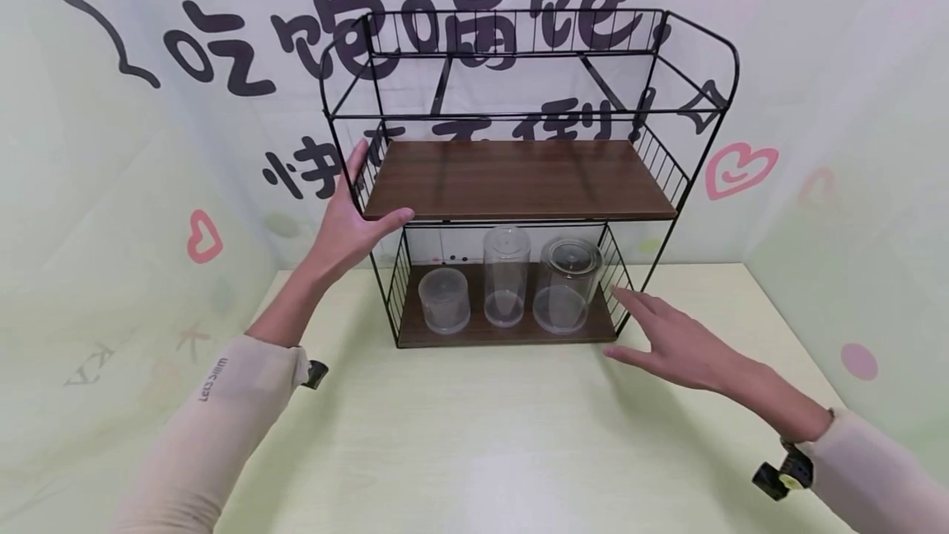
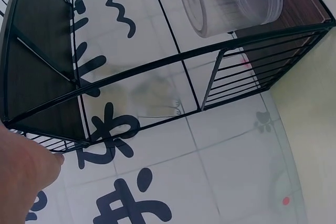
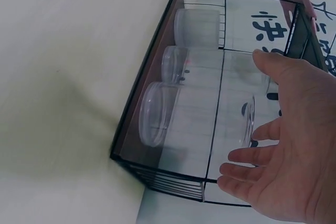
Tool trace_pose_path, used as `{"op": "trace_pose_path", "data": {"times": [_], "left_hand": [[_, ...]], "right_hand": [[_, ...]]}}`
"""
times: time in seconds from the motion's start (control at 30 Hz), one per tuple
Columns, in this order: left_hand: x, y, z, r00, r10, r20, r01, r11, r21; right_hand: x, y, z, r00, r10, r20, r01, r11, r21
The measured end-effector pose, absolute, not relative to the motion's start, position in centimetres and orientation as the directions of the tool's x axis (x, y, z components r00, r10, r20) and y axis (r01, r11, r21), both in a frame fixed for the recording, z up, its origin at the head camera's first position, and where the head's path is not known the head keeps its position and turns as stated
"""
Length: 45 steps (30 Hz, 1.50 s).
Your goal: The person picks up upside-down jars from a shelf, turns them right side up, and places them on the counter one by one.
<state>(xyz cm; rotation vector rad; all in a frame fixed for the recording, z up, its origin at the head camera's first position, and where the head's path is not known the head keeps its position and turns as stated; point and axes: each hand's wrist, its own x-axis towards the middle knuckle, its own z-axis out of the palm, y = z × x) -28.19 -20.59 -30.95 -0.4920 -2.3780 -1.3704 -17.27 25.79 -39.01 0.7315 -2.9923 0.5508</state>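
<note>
A black wire rack (image 1: 697, 118) with two dark wooden boards stands at the back of the table. Its upper board (image 1: 519, 180) is bare. On the lower board stand a short clear container (image 1: 443, 300), a tall one (image 1: 507, 274) and a wide lidded one (image 1: 567, 285). My left hand (image 1: 354, 217) rests on the rack's left end at the upper board, fingers straight up the wire side, thumb along the board's front edge. My right hand (image 1: 656, 332) hovers with spread fingers by the lower right corner, holding nothing; its wrist view shows it (image 3: 286, 135) apart from the wires.
The rack stands on a pale yellow-green table (image 1: 482, 435). Behind it hangs a light backdrop (image 1: 111, 213) with black characters and pink hearts. A small black camera mount (image 1: 782, 475) sits on my right wrist.
</note>
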Motion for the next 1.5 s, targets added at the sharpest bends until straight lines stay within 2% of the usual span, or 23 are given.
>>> {"op": "trace_pose_path", "data": {"times": [0.27,0.67,1.2,1.5], "left_hand": [[-28.4,-20.4,-31.1,-0.881,0.121,0.457,0.460,0.445,0.768],[-28.6,-20.2,-31.3,-0.879,0.119,0.462,0.470,0.384,0.795],[-28.6,-20.1,-31.3,-0.870,0.133,0.475,0.491,0.339,0.803],[-28.6,-20.1,-31.4,-0.871,0.133,0.474,0.490,0.321,0.811]], "right_hand": [[-19.2,23.9,-38.5,-0.882,-0.454,0.125,-0.467,0.806,-0.364],[-22.0,21.9,-38.4,-0.874,-0.428,0.228,-0.484,0.802,-0.350],[-25.5,20.5,-40.0,-0.924,-0.295,0.245,-0.378,0.803,-0.460],[-26.3,19.8,-40.5,-0.954,-0.224,0.199,-0.297,0.795,-0.528]]}}
